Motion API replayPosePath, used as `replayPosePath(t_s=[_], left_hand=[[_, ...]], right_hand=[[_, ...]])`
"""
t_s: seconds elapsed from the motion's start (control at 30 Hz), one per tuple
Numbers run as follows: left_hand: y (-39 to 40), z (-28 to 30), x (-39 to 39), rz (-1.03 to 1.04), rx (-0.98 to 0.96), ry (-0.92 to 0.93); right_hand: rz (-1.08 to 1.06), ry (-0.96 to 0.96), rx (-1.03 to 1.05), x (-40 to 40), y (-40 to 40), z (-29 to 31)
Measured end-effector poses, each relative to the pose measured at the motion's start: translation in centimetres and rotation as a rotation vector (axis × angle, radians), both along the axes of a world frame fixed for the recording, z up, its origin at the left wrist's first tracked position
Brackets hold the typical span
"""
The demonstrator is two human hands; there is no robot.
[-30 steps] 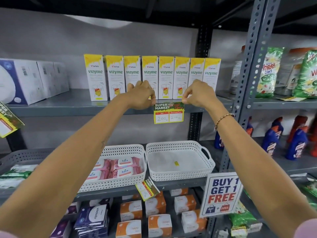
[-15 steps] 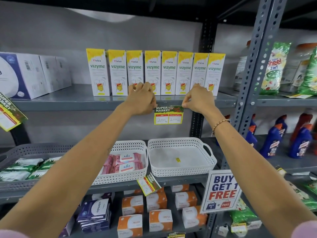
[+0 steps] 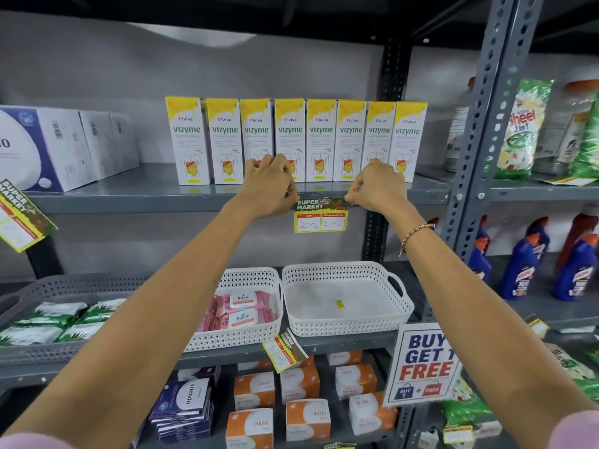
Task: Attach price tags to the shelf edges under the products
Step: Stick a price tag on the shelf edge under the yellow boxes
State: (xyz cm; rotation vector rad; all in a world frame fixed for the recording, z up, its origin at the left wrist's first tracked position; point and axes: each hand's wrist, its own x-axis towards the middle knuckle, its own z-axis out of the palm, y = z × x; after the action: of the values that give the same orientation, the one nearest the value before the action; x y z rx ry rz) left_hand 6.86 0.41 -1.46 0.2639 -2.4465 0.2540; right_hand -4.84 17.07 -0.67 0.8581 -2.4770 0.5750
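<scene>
A yellow and green price tag [image 3: 321,216] hangs against the front edge of the grey upper shelf [image 3: 162,202], under a row of several white and yellow Vizyme boxes [image 3: 291,140]. My left hand [image 3: 270,187] pinches the tag's top left corner against the shelf edge. At the top right corner, my right hand [image 3: 377,186] pinches the tag with thumb and forefinger. The tag sits level, its two handwritten prices visible.
Another tag [image 3: 19,215] hangs tilted at the far left, and one [image 3: 284,350] slants on the lower shelf edge. Below stand two white baskets [image 3: 346,299], one with pink packs [image 3: 240,309]. A "Buy 1 Get 1 Free" sign [image 3: 421,364] and a perforated grey upright [image 3: 486,131] stand right.
Both hands have stayed on the tag's top corners. The view has shifted slightly, so the shelf and tag sit a little lower in the frame.
</scene>
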Motion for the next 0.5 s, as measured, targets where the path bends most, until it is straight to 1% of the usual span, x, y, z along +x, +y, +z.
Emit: replayPosePath(t_s=[0.3,0.5], left_hand=[[0.1,0.3,-0.6,0.007,-0.015,0.029],[-0.1,0.6,-0.8,0.031,-0.007,0.028]], right_hand=[[-0.024,0.006,-0.037,-0.8,-0.1,0.3],[-0.018,0.027,-0.026,-1.2,-0.5,0.5]])
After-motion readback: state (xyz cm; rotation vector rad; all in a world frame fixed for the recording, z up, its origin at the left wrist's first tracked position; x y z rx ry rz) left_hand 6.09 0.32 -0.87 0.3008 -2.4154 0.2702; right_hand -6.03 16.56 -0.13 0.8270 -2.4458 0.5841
